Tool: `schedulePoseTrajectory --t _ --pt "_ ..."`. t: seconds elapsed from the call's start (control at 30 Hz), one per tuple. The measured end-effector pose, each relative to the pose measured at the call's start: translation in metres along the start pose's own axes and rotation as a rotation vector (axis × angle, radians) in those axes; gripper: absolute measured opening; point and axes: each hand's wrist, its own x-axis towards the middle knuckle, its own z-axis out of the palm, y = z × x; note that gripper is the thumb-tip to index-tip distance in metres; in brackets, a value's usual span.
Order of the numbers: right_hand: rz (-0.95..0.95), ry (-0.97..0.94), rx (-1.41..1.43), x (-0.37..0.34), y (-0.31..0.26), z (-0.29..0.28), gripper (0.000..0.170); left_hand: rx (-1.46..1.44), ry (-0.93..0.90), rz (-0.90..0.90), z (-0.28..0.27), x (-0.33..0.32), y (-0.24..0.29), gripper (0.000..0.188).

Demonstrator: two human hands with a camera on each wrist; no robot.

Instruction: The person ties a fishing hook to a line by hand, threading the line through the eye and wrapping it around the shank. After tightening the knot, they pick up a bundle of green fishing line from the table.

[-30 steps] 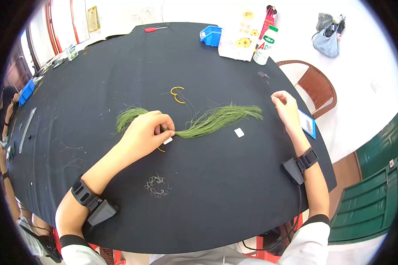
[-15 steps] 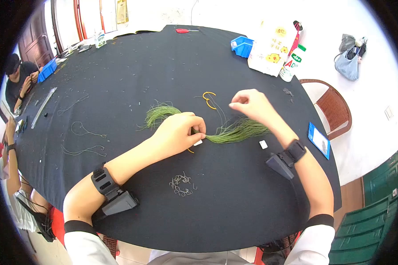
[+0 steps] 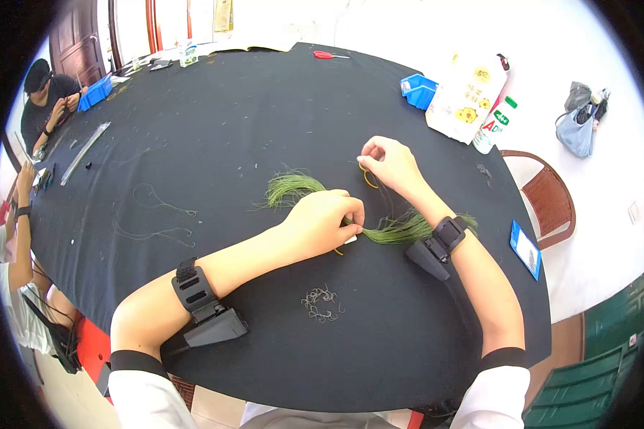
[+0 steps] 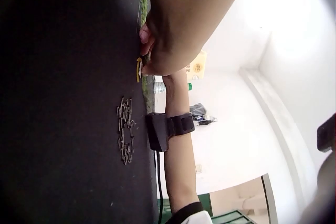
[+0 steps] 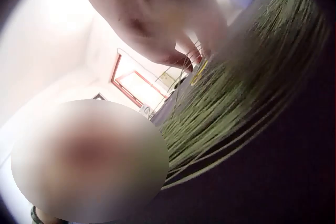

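Observation:
A bundle of thin green strands (image 3: pixel 401 230) lies across the black table, its other end fanning out beyond my left hand (image 3: pixel 322 220). Thumb and fingers of that hand pinch the bundle near its middle. Under the fingertips show a white tab (image 3: pixel 352 239) and the end of a yellow piece (image 3: pixel 338 252). Farther back, my right hand (image 3: pixel 393 168) has its thumb and fingertips on a yellow ring (image 3: pixel 369 179), pinching its upper part, which the fingers hide. Thin threads trail from the ring toward the bundle; the right wrist view shows the ring (image 5: pixel 198 73) at the fingertips.
A loose pile of small metal hooks (image 3: pixel 322 303) lies in front of me. Looped threads (image 3: pixel 157 232) are at left. A blue packet (image 3: pixel 525 250), milk bottle (image 3: pixel 494 127), paper bag (image 3: pixel 461 107) and blue bin (image 3: pixel 418 91) stand or lie right. Another person (image 3: pixel 46 104) sits far left.
My right hand has swung leftward from the right side of the table, over the strands, to the yellow rings. My left hand keeps its pinch on the bundle. The view has turned left.

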Motion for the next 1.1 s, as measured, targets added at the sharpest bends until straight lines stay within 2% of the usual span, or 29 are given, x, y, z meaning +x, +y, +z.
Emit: schedulePoseTrajectory --t 0.1,0.3,0.4,0.47,0.53,0.77,0.9,0.97,1.0,1.03,1.1 --pt "-0.110 -0.039 -0.128 -0.002 0.000 0.006 0.016 0.006 -0.006 -0.008 0.000 0.000 0.001 0.008" --pt "-0.072 0.005 0.082 -0.001 0.007 0.000 0.014 0.008 0.007 0.003 0.002 0.000 -0.002 0.009" --pt "-0.017 0.097 0.287 -0.002 0.025 -0.013 0.013 0.013 0.005 0.004 0.002 0.001 -0.001 0.009" --pt "0.203 0.008 0.666 -0.015 0.013 -0.036 0.013 0.017 -0.019 -0.011 0.000 0.001 0.000 0.009" --pt "0.339 0.009 0.830 -0.026 0.009 -0.050 0.013 0.017 -0.022 -0.015 -0.001 0.001 0.001 0.008" --pt "0.364 0.089 0.874 -0.053 0.042 -0.094 0.014 0.032 -0.024 -0.013 -0.001 0.001 0.003 0.008" --pt "0.369 0.213 0.839 -0.075 0.062 -0.124 0.013 0.025 -0.026 -0.015 -0.003 0.001 0.004 0.008" --pt "0.300 0.256 0.738 -0.087 0.096 -0.148 0.010 0.017 -0.023 -0.017 -0.004 0.000 0.004 0.008" --pt "0.363 0.369 0.680 -0.095 0.094 -0.160 0.008 0.015 -0.025 -0.019 -0.004 0.000 0.004 0.008" --pt "0.328 0.391 0.639 -0.103 0.117 -0.179 0.008 0.012 -0.026 -0.022 -0.004 0.000 0.004 0.008" --pt "0.328 0.669 0.594 -0.113 0.131 -0.205 0.014 0.007 -0.026 -0.022 -0.003 0.000 0.004 0.008"
